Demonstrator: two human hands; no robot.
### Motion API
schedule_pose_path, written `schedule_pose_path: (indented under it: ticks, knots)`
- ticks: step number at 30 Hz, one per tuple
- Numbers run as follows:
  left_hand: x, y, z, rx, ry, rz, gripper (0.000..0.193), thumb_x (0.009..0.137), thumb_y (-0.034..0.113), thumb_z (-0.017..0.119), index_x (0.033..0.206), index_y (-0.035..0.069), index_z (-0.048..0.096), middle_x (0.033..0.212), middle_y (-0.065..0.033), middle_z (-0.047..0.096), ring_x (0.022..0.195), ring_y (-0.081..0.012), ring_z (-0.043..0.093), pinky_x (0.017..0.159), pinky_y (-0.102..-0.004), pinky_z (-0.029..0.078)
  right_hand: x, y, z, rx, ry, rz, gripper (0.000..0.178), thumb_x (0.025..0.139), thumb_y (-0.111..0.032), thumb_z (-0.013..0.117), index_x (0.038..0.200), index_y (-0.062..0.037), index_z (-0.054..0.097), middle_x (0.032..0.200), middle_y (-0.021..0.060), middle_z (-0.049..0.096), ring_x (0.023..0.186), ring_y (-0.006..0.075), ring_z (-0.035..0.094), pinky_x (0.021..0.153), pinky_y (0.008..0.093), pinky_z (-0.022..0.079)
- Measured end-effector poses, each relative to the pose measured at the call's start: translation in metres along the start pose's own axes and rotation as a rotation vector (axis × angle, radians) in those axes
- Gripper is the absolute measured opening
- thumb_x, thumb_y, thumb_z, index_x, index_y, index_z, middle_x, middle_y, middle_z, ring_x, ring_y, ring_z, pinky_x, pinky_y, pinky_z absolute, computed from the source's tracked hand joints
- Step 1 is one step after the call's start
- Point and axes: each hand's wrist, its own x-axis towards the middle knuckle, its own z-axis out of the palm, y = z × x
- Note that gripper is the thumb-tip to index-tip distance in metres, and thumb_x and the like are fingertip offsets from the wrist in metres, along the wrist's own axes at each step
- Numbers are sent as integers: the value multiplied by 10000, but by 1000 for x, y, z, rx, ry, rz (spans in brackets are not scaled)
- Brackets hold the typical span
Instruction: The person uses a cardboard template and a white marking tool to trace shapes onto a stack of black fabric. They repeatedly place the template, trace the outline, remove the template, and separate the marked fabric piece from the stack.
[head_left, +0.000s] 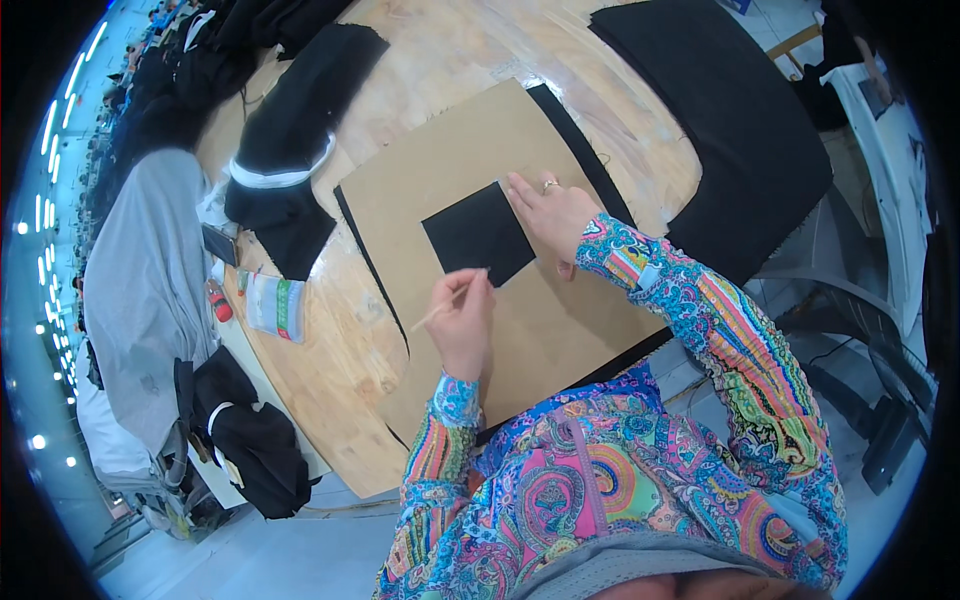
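A large brown paperboard sheet (590,330) lies over black fabric (565,112) on the wooden table, with the fabric's edges showing past it. Through a four-sided cutout in the sheet, a black patch (478,237) shows. At the cutout's near edge, my left hand (462,318) pinches a thin pale pencil-like stick (427,320); its tip is hidden by the fingers. My right hand (552,215) rests flat on the sheet beside the cutout's right edge, fingers stretched out and a ring on one of them.
Stacked black fabric pieces (745,130) lie at the right. On the left are a black fabric bundle (285,120) with a white band, a clear packet (274,306) and a small red object (219,302). Grey cloth (140,290) hangs farther left; a dark chair (880,400) stands right.
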Motion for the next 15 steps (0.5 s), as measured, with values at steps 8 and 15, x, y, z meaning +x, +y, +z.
schedule_pose_path:
  ticks: [8, 15]
  knots:
    - [82, -7, 37, 33, -4, 138, 105, 872, 62, 626, 919, -32, 615, 811, -65, 661, 743, -103, 622, 670, -234, 500, 2, -4, 0, 30, 49, -3, 1275, 346, -267, 931, 1415, 21, 296, 1493, 137, 269, 1235, 359, 425, 813, 330, 558]
    - [93, -7, 56, 319, 15, 254, 137, 854, 115, 636, 893, -17, 632, 788, -83, 674, 693, -113, 625, 640, -250, 494, 0, -2, 0, 58, 32, 20, 1265, 346, -236, 919, 1412, 28, 292, 1497, 140, 258, 1254, 373, 419, 782, 327, 567]
